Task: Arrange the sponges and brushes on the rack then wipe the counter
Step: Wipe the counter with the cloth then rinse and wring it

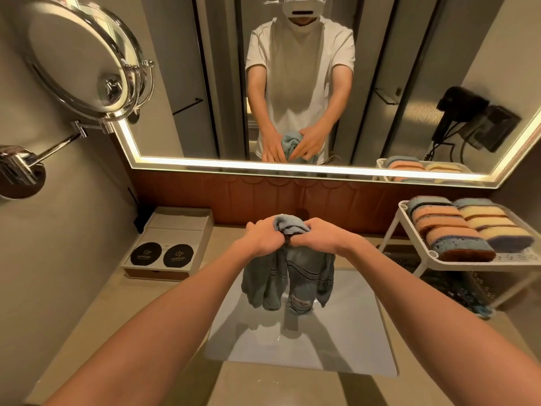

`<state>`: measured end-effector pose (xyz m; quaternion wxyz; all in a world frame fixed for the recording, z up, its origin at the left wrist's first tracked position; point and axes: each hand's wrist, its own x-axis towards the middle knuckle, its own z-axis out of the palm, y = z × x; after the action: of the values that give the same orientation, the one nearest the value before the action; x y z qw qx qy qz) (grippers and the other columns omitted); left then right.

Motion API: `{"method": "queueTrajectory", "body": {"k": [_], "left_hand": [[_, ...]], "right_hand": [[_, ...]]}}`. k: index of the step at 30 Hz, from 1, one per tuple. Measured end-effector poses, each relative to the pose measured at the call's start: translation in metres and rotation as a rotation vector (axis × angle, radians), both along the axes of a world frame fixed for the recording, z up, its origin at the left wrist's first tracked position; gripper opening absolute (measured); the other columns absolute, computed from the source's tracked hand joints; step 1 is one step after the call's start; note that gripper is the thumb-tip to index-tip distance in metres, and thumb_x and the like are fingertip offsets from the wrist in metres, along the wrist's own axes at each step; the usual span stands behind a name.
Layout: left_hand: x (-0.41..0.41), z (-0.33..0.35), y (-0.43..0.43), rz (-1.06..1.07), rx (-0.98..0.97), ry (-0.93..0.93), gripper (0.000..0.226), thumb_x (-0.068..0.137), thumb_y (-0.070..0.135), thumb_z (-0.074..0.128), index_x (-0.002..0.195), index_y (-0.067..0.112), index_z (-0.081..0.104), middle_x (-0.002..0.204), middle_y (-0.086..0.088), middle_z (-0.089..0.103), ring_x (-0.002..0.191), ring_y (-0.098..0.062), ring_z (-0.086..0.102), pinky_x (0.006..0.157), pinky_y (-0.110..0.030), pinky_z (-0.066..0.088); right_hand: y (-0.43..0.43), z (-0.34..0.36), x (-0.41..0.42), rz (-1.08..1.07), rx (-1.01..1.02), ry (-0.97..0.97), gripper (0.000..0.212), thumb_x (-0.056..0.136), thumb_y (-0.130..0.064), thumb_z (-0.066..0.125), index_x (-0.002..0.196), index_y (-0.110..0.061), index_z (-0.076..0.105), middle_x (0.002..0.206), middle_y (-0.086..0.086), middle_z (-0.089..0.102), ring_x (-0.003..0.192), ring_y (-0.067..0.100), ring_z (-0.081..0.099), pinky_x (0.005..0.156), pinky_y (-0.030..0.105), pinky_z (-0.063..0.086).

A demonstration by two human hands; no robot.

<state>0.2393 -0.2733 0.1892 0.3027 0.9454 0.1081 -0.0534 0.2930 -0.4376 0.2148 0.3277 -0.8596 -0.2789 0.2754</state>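
Round mirror [85,57]: upper left of the frame, chrome-rimmed, on an arm fixed to the wall.
Box [168,244]: left of centre, at the back of the counter [126,303], with two black round discs lying on its top.
Left hand [263,237]: centre of the frame, fingers curled round the bunched top of the cloth [288,276], gripping it.
Cloth: grey-blue with dark stripes, held up between both hands at centre; its loose folds hang down over the sink [351,341].
Right hand [319,234]: just right of the left hand and touching it, fingers likewise closed round the cloth's top.
Wall mirror [205,83]: across the top, showing the person in a white shirt holding the cloth.
Rack [468,264]: right edge of the frame, white, standing on the counter.
Sponges [456,227]: orange, yellow and blue, in two rows side by side on the rack's upper shelf.
Under the rack: dark things, too dim to tell.
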Motion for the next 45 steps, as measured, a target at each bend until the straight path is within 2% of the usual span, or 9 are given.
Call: {"method": "queueTrajectory", "body": {"k": [4,12,19,22,25,29,35,40,45], "left_hand": [[-0.001,-0.003,0.0,0.097,-0.188,-0.073,0.021,0.079,0.008,0.049,0.092,0.025,0.049,0.097,-0.004,0.061,0.101,-0.032,0.055,0.099,-0.049,0.037],[-0.004,-0.009,0.004,-0.002,-0.368,-0.203,0.027,0.085,-0.006,0.058,0.108,0.008,0.054,0.097,-0.008,0.06,0.088,-0.022,0.058,0.069,-0.032,0.049],[-0.012,-0.048,-0.011,-0.115,-0.69,0.056,0.097,0.071,0.014,0.084,0.147,0.034,0.028,0.127,-0.001,0.063,0.117,-0.014,0.063,0.101,-0.037,0.053],[-0.016,-0.058,-0.028,-0.015,-0.788,-0.061,0.082,0.066,0.019,0.091,0.136,0.023,0.048,0.118,0.001,0.071,0.111,-0.012,0.068,0.099,-0.037,0.055],[-0.016,-0.057,-0.042,0.19,-0.818,-0.258,0.053,0.071,0.011,0.087,0.117,0.019,0.064,0.106,0.002,0.075,0.1,-0.011,0.07,0.087,-0.029,0.058],[-0.013,-0.054,-0.046,0.24,-0.8,-0.25,0.027,0.08,-0.001,0.077,0.103,0.01,0.068,0.088,0.001,0.072,0.072,-0.003,0.064,0.066,-0.018,0.053],[-0.008,-0.048,-0.036,0.159,-0.638,-0.217,0.03,0.073,-0.007,0.07,0.09,0.018,0.064,0.08,0.004,0.068,0.07,-0.006,0.059,0.065,-0.018,0.051],[-0.007,-0.051,-0.019,0.214,-0.677,-0.173,0.034,0.073,0.012,0.081,0.103,0.015,0.067,0.092,-0.006,0.074,0.08,-0.014,0.066,0.077,-0.034,0.056],[-0.002,-0.023,-0.005,0.318,-0.868,-0.155,0.027,0.085,-0.006,0.066,0.102,0.011,0.056,0.085,-0.01,0.061,0.076,-0.02,0.059,0.069,-0.035,0.049]], "right_hand": [[-0.004,-0.004,0.0,0.028,-0.022,0.022,0.023,0.078,-0.023,0.07,0.096,-0.009,0.068,0.077,0.004,0.064,0.07,0.016,0.057,0.068,0.036,0.047],[0.0,-0.023,-0.001,-0.167,0.039,-0.224,0.017,0.092,-0.013,0.057,0.093,-0.004,0.071,0.089,0.014,0.072,0.082,0.03,0.064,0.076,0.045,0.052],[0.008,-0.009,-0.01,-0.378,0.413,0.164,0.023,0.095,-0.004,0.051,0.108,-0.011,0.069,0.102,0.01,0.072,0.099,0.025,0.069,0.079,0.037,0.059],[0.014,-0.004,-0.017,-0.638,0.705,0.545,0.019,0.102,-0.01,0.047,0.105,-0.007,0.066,0.094,0.012,0.067,0.095,0.024,0.064,0.073,0.032,0.053],[0.018,-0.001,-0.017,-0.848,0.893,0.82,0.028,0.105,-0.015,0.041,0.098,-0.002,0.064,0.11,0.018,0.068,0.109,0.03,0.062,0.088,0.039,0.054],[0.014,0.001,-0.019,-0.862,1.034,0.759,0.034,0.101,-0.003,0.037,0.123,0.003,0.062,0.124,0.025,0.066,0.111,0.035,0.065,0.09,0.042,0.057],[0.013,0.004,-0.019,-0.888,1.178,0.804,0.028,0.102,-0.003,0.038,0.109,0.002,0.065,0.108,0.021,0.068,0.094,0.029,0.067,0.075,0.04,0.061],[0.001,0.006,-0.01,-0.941,1.266,0.805,0.035,0.101,-0.005,0.039,0.13,0.0,0.058,0.124,0.023,0.064,0.116,0.036,0.062,0.103,0.051,0.049],[-0.03,-0.042,-0.008,-0.903,0.751,0.326,0.029,0.098,-0.007,0.05,0.126,-0.01,0.058,0.109,0.008,0.068,0.097,0.02,0.064,0.077,0.03,0.052]]}}
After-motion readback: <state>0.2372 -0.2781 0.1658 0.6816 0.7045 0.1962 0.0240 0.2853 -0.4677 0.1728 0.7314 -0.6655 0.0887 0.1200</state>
